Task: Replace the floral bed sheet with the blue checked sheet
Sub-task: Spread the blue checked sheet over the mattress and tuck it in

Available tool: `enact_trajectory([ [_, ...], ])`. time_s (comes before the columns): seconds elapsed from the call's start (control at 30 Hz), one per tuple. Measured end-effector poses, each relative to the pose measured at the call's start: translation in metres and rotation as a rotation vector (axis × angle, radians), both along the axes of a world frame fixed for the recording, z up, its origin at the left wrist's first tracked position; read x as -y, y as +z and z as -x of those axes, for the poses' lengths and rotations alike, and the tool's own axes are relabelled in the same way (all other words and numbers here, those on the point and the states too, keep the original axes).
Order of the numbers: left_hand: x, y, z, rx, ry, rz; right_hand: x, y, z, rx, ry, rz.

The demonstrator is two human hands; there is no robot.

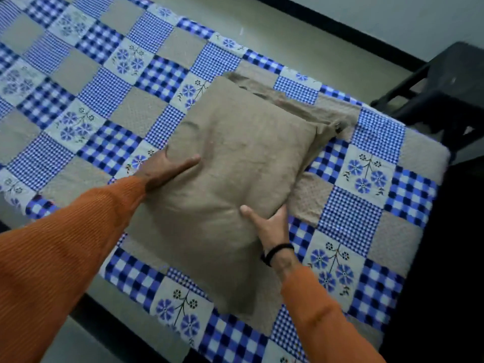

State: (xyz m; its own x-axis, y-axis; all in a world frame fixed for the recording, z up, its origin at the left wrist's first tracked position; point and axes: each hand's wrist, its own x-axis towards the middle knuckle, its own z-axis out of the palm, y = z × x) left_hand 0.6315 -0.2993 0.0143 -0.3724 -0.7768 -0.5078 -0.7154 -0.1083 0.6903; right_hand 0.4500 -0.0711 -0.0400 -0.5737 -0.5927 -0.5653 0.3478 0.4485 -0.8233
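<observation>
The blue checked sheet [110,82], a patchwork of blue gingham, beige and flower squares, lies spread over the bed. A beige pillow [235,163] sits on it near the right end, its near end raised toward me. My left hand [162,170] grips the pillow's left edge, thumb lying on top and fingers hidden underneath. My right hand [269,226] grips the pillow's right edge, thumb on top and fingers tucked beneath. A black band circles the right wrist. The floral sheet is not in view.
A black plastic chair [445,95] stands just past the bed's right end. Grey floor [301,43] runs along the far side up to a wall with a dark skirting. The near bed edge crosses the lower left.
</observation>
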Motion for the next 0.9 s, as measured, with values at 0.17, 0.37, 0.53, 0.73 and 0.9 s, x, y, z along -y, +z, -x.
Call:
enact_trajectory([
  [0.17,-0.068,0.037,0.056,-0.277,-0.035,-0.044,-0.073,0.051,0.077,-0.228,-0.122,0.042],
  [0.37,-0.182,0.033,0.152,-0.381,-0.069,-0.103,-0.207,0.077,0.145,-0.321,-0.359,0.001],
  [0.53,-0.247,0.009,0.19,-0.156,-0.106,-0.064,-0.282,0.056,0.169,-0.164,-0.333,-0.137],
  [0.73,-0.279,-0.051,0.16,0.279,-0.169,-0.268,-0.285,0.008,0.127,-0.293,-0.141,-0.678],
  [0.9,-0.267,-0.064,0.117,0.255,-0.186,-0.096,-0.213,0.02,0.087,-1.208,0.261,-0.355],
])
